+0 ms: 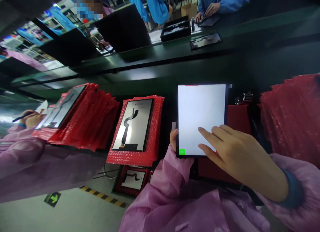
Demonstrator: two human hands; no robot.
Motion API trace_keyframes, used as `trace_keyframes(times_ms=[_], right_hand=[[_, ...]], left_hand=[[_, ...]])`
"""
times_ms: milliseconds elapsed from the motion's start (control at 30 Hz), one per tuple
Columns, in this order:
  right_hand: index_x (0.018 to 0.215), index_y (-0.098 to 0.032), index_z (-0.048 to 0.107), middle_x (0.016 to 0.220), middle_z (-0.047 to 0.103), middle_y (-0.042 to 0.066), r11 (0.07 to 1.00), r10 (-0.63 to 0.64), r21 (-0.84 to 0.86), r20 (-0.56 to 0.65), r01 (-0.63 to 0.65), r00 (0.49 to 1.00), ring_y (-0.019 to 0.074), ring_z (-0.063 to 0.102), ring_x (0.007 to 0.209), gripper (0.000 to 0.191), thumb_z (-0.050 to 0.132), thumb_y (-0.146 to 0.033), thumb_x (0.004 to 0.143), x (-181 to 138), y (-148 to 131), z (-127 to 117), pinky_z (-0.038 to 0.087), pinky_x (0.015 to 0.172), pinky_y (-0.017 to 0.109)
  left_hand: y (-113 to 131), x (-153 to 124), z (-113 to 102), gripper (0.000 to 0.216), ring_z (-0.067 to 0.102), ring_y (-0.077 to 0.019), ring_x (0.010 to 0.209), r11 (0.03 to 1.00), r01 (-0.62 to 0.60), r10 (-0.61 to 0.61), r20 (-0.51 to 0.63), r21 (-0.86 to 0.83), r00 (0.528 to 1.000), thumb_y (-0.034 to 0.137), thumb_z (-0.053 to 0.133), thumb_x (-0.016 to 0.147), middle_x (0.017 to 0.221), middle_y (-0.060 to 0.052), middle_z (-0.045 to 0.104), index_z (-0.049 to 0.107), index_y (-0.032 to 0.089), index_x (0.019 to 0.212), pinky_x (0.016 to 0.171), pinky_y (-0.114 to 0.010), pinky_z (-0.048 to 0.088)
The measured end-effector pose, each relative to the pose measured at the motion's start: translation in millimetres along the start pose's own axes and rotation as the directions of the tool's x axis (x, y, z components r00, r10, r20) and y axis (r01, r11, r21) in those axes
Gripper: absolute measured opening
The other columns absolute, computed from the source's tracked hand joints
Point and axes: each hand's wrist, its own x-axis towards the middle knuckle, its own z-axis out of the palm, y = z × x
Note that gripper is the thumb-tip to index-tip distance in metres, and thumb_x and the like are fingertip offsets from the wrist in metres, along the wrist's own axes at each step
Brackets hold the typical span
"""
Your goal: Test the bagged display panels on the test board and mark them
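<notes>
White screen (201,108) aglow

The left hand (173,138) grips the screen at its lower-left edge. The right hand (232,153), fingers loosely spread, overlaps its lower-right corner; contact cannot be told. To the left, a panel (140,128) lies on red wrap (155,133).

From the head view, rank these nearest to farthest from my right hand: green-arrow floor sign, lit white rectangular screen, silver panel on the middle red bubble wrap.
1. Lit white screen, right at the right hand.
2. Silver panel, left of the screen.
3. Green-arrow sign, lower left.
</notes>
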Motion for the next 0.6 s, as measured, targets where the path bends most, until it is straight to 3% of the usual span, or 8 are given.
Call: trace_keyframes(times_ms=[100, 167, 267, 367, 433, 500, 600], right_hand=[[0.119, -0.009, 0.069, 0.077, 0.066, 0.005, 0.999, 0.016, -0.035, 0.127, -0.011, 0.992, 0.0176, 0.061, 0.066, 0.032, 0.060, -0.028, 0.095, -11, -2, -4, 0.038, 0.056, 0.030], [0.121, -0.010, 0.068, 0.079, 0.067, 0.005, 0.999, 0.022, -0.031, 0.144, -0.017, 0.989, 0.0178, 0.062, 0.066, 0.032, 0.054, -0.027, 0.097, -18, 2, -7, 0.036, 0.055, 0.030], [0.123, -0.017, 0.065, 0.080, 0.067, 0.003, 0.997, 0.034, 0.072, 0.047, -0.037, 0.998, 0.0151, 0.061, 0.065, 0.037, 0.041, -0.037, 0.103, -27, 20, -20, 0.034, 0.053, 0.029], [0.128, -0.026, 0.062, 0.089, 0.070, 0.000, 0.979, 0.191, 0.077, -0.037, -0.188, 0.981, 0.0127, 0.059, 0.064, 0.042, 0.042, -0.051, 0.103, -30, 47, -34, 0.033, 0.053, 0.027], [0.132, -0.026, 0.061, 0.094, 0.071, 0.001, 0.924, 0.383, 0.013, -0.054, -0.383, 0.922, 0.0146, 0.061, 0.071, 0.043, 0.048, -0.052, 0.101, -24, 62, -38, 0.035, 0.059, 0.028], [0.135, -0.022, 0.060, 0.097, 0.071, 0.005, 0.828, 0.561, -0.016, -0.026, -0.561, 0.828, 0.0191, 0.064, 0.082, 0.044, 0.051, -0.046, 0.100, -13, 72, -37, 0.038, 0.065, 0.031], [0.126, -0.018, 0.066, 0.105, 0.072, 0.009, 0.706, 0.707, -0.010, 0.070, -0.708, 0.704, 0.0228, 0.064, 0.090, 0.035, 0.052, -0.036, 0.099, 7, 75, -31, 0.039, 0.069, 0.033]], left_hand=[[4, -4, 3, 0.057, 0.070, -0.0329, 0.107, 0.999, -0.027, 0.028, 0.042, -0.017, 0.999, 0.065, 0.061, 0.069, 0.101, -0.010, 0.078, 0.076, 0.018, 0.098, 0.093, -0.041, 0.057], [6, -7, 4, 0.059, 0.070, -0.0331, 0.108, 1.000, -0.014, 0.015, 0.052, -0.012, 0.999, 0.066, 0.062, 0.069, 0.105, -0.008, 0.079, 0.077, 0.020, 0.102, 0.094, -0.041, 0.057], [7, -11, 3, 0.059, 0.070, -0.0319, 0.110, 1.000, -0.003, 0.006, 0.075, -0.030, 0.997, 0.065, 0.063, 0.071, 0.110, -0.006, 0.078, 0.076, 0.021, 0.107, 0.097, -0.041, 0.057], [11, -15, 4, 0.055, 0.069, -0.0333, 0.112, 0.998, 0.049, -0.047, 0.075, -0.025, 0.996, 0.061, 0.065, 0.072, 0.112, -0.006, 0.078, 0.076, 0.022, 0.110, 0.097, -0.044, 0.058], [14, -18, 5, 0.057, 0.068, -0.0357, 0.114, 0.996, 0.092, -0.091, 0.049, -0.015, 0.995, 0.060, 0.066, 0.071, 0.111, -0.007, 0.078, 0.074, 0.022, 0.113, 0.096, -0.048, 0.058], [17, -20, 6, 0.062, 0.068, -0.0377, 0.115, 0.992, 0.129, -0.129, 0.009, -0.008, 0.992, 0.060, 0.066, 0.071, 0.107, -0.008, 0.078, 0.072, 0.022, 0.119, 0.096, -0.052, 0.057], [17, -24, 5, 0.064, 0.067, -0.0381, 0.118, 0.984, 0.180, -0.181, -0.050, -0.014, 0.982, 0.061, 0.064, 0.073, 0.103, -0.007, 0.079, 0.069, 0.025, 0.125, 0.098, -0.054, 0.056]])
